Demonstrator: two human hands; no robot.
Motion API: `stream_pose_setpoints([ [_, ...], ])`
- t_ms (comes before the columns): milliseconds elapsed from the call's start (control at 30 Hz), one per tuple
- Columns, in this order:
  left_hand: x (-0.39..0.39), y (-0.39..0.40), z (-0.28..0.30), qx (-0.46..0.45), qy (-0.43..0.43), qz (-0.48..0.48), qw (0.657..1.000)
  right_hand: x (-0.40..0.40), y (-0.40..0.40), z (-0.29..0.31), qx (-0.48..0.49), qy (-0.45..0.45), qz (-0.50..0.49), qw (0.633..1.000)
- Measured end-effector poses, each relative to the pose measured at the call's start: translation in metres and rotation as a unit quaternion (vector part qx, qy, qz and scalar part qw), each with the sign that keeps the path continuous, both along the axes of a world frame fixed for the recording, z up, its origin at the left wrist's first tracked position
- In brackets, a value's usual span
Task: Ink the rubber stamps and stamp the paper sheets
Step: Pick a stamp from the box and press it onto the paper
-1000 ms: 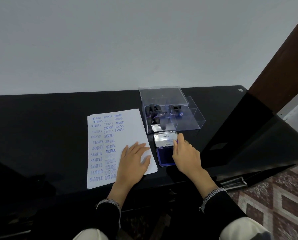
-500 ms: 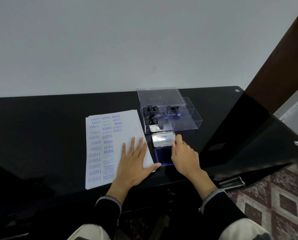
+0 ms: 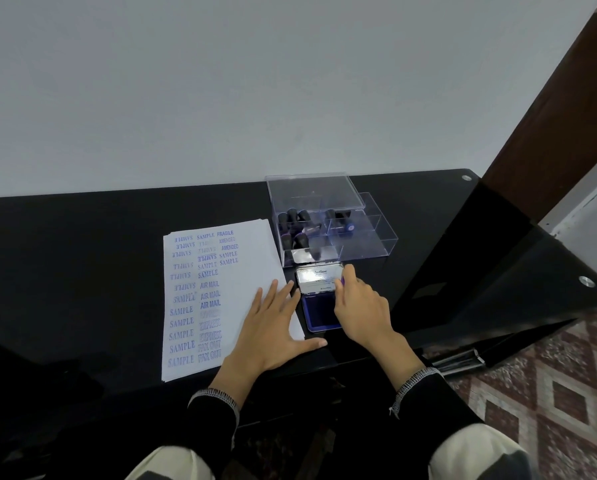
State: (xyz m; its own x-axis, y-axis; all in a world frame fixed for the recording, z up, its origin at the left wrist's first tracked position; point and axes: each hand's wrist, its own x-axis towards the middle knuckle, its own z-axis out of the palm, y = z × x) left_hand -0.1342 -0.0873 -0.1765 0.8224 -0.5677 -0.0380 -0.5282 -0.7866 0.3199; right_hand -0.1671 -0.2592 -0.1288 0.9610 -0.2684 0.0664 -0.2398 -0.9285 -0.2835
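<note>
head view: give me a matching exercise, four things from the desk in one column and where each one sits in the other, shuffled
Things:
1. left hand
2. right hand
3. clear plastic box
4. ink pad

Places:
A. behind the ink pad, with stamps inside
B. flat on the paper sheets
C. at the right edge of the ink pad
D. right of the paper, lid open

Pairs: 1-B, 2-C, 3-A, 4-D

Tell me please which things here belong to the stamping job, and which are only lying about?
Belong to the job:
- paper sheets, left hand flat on them
- ink pad, lid open, right hand at it
- rubber stamps in the clear box

Only lying about:
- black desk
- patterned floor
</note>
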Motion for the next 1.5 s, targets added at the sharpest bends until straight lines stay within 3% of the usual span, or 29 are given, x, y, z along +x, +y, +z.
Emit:
stream_pose_setpoints([
  [333, -0.001, 0.0, -0.002, -0.019, -0.022, 0.013, 0.999, -0.005, -0.001, -0.004, -0.004, -0.017, 0.007, 1.0],
  [600, -0.002, 0.0, -0.003, -0.015, -0.027, 0.015, 0.999, 0.017, -0.004, 0.01, -0.007, 0.036, 0.031, 0.999],
  [967, -0.003, 0.0, -0.002, -0.01, -0.03, 0.014, 0.999, -0.008, -0.003, -0.008, -0.01, -0.035, 0.026, 0.999],
  [1267, -0.003, 0.0, -0.002, -0.009, -0.028, 0.015, 0.999, 0.02, -0.007, 0.01, -0.011, 0.03, 0.049, 0.998],
  [1500, -0.004, 0.0, -0.001, -0.01, -0.043, 0.015, 0.999, 0.001, -0.004, -0.008, -0.019, -0.038, 0.029, 0.999],
])
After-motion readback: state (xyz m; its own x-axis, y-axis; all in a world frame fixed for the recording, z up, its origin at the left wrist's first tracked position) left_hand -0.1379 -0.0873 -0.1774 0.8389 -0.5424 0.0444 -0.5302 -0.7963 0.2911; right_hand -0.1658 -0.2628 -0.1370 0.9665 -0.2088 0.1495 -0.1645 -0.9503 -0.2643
